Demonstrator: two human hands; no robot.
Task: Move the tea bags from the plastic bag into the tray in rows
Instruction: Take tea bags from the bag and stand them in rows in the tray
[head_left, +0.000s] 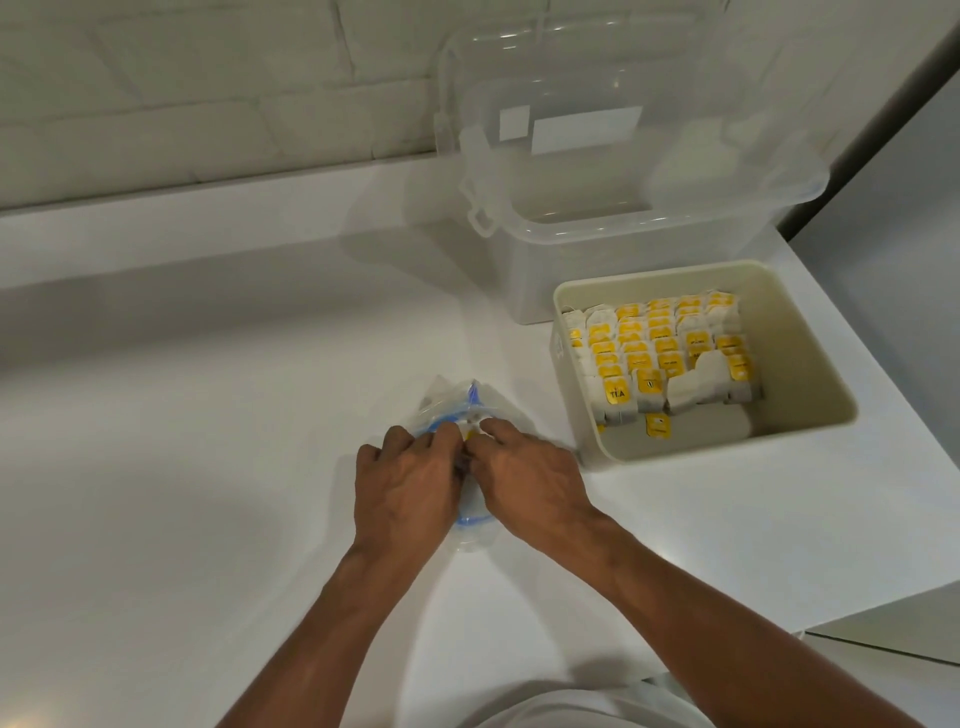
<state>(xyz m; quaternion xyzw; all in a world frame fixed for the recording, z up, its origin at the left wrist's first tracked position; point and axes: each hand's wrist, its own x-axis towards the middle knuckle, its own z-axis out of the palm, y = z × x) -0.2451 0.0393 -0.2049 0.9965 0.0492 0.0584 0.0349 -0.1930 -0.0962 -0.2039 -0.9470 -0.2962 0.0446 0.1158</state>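
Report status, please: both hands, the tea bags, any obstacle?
Left hand and right hand both pinch the plastic bag on the counter. Tea bags stand in rows in the tray, right side bare. Clear box behind tray, not in path.

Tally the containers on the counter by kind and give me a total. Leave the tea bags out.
plastic bag: 1
beige tray: 1
clear lidded box: 1
Total: 3
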